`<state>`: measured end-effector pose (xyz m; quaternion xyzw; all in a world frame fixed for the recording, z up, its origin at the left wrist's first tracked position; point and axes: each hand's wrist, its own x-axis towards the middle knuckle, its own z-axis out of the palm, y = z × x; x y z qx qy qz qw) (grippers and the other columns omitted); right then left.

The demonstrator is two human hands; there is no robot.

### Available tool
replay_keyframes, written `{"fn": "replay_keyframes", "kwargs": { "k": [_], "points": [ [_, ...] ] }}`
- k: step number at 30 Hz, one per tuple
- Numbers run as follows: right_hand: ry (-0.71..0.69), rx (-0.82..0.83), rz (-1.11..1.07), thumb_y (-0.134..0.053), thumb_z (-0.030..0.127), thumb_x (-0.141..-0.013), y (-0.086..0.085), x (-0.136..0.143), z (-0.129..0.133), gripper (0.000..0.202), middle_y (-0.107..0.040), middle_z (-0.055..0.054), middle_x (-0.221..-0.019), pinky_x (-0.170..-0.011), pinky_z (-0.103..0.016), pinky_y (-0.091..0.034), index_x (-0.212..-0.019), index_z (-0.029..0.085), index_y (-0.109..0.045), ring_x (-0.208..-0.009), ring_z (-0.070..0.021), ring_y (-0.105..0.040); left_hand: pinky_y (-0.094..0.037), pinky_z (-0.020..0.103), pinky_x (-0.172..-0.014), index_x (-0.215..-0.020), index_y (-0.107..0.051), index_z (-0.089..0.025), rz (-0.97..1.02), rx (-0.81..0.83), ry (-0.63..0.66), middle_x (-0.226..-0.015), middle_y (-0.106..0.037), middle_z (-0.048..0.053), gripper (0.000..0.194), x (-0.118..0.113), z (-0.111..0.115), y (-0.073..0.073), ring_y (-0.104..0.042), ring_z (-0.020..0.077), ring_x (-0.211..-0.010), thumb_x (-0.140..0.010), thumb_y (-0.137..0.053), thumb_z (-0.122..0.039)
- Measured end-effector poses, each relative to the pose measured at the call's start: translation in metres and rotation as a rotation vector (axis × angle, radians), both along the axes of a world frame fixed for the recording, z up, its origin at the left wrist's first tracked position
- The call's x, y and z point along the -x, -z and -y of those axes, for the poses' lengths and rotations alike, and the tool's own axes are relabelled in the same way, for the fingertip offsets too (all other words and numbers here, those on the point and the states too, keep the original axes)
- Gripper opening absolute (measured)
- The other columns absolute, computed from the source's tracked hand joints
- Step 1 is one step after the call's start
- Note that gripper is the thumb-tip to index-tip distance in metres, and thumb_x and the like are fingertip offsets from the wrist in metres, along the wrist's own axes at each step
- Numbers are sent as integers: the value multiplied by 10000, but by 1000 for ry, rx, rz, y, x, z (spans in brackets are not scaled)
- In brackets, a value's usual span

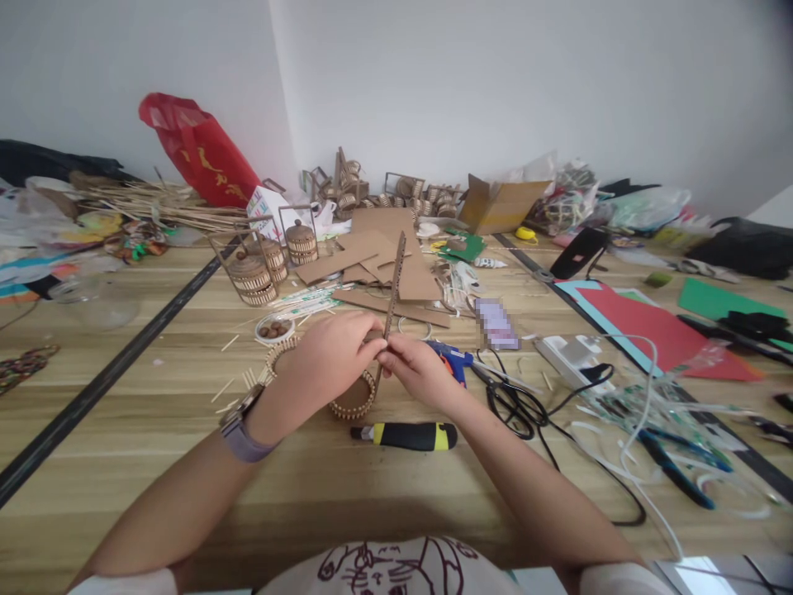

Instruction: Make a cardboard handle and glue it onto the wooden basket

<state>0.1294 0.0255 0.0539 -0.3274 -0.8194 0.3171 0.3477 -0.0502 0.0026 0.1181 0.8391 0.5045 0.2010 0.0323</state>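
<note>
Both hands meet over the middle of the table, pinching a narrow brown cardboard strip [396, 285] that stands up at a slant. My left hand [334, 359], a watch on its wrist, has its fingers closed on the strip. From the other side, the fingertips of my right hand [418, 370] grip it too. Beneath them is a round tray-like piece edged with small wooden sticks [352, 405], partly hidden by my left hand. Another such ring [276, 357] shows behind my left wrist. Closer to me lies a black and yellow utility knife [405, 435].
A blue glue gun [457, 360] and black scissors [517, 409] lie right of my hands. Ahead are cardboard sheets [384, 227], a bowl [274, 340] of brown balls and small lidded baskets [251, 277]. Cables, a power strip [567, 359] and pliers [675, 467] crowd the right.
</note>
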Motion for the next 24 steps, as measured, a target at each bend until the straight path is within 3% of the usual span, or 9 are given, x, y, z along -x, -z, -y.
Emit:
{"fn": "replay_keyframes", "kwargs": {
  "k": [3, 6, 9, 11, 14, 17, 19, 21, 24],
  "points": [
    [-2, -13, -9, -465, 281, -963, 1, 1, 0, 196, -553, 7, -707, -685, -289, -392, -776, 232, -499, -715, -171, -532, -497, 350, -809, -966, -666, -182, -6, -5, 32, -962, -732, 66, 168, 0, 0, 1, -674, 250, -937, -941, -508, -236],
    [8, -33, -10, -461, 298, -976, 2, -1, 0, 211, -552, 4, -703, -677, -289, -394, -783, 230, -510, -704, -170, -529, -503, 377, -916, -1107, -663, -200, 54, -1, 75, -1105, -734, 72, 221, 10, 1, -8, -662, 255, -1053, -923, -561, -270],
    [36, -29, 13, -460, 318, -987, 4, -3, 0, 190, -567, -3, -709, -661, -289, -402, -868, 219, -571, -690, -172, -535, -515, 399, -946, -1232, -628, -216, 199, -21, -59, -1220, -709, 75, 346, 31, 5, -16, -641, 260, -1133, -917, -575, -350],
    [40, -20, 29, -457, 341, -994, 4, -5, -1, 205, -590, -12, -734, -663, -292, -409, -922, 213, -600, -698, -175, -548, -560, 358, -825, -1239, -629, -223, 321, 38, -147, -1225, -709, 79, 369, 46, 9, -12, -661, 251, -1101, -946, -518, -417],
    [29, -18, 42, -457, 374, -999, 5, -8, -3, 237, -614, -22, -770, -674, -293, -414, -941, 212, -619, -718, -178, -564, -569, 338, -795, -1189, -659, -224, 415, 174, -108, -1205, -724, 85, 386, 60, 15, 6, -683, 239, -1069, -955, -487, -479],
    [32, -19, 40, -467, 385, -995, 5, -11, -4, 247, -618, -25, -773, -667, -296, -412, -934, 209, -629, -709, -179, -565, -565, 345, -830, -1201, -655, -223, 487, 249, -66, -1158, -743, 76, 371, 61, 21, 24, -704, 227, -1026, -958, -510, -463],
    [33, -17, 41, -474, 389, -993, 5, -13, -5, 250, -622, -27, -777, -671, -298, -413, -924, 210, -635, -715, -180, -569, -568, 340, -823, -1204, -653, -222, 538, 273, -52, -1120, -757, 71, 362, 57, 24, 29, -718, 219, -993, -979, -484, -450],
    [27, -15, 40, -477, 396, -993, 5, -14, -6, 260, -630, -29, -785, -682, -300, -417, -912, 210, -639, -732, -181, -575, -568, 342, -830, -1195, -660, -224, 521, 252, -68, -1120, -759, 69, 350, 52, 25, 26, -718, 220, -993, -988, -472, -433],
    [28, -11, 34, -473, 420, -991, 5, -15, -6, 293, -625, -29, -776, -672, -298, -414, -860, 208, -627, -726, -178, -566, -545, 388, -916, -1153, -677, -223, 354, 92, -101, -1175, -740, 70, 301, 43, 24, 16, -678, 245, -1081, -973, -511, -399]
  ]
}}
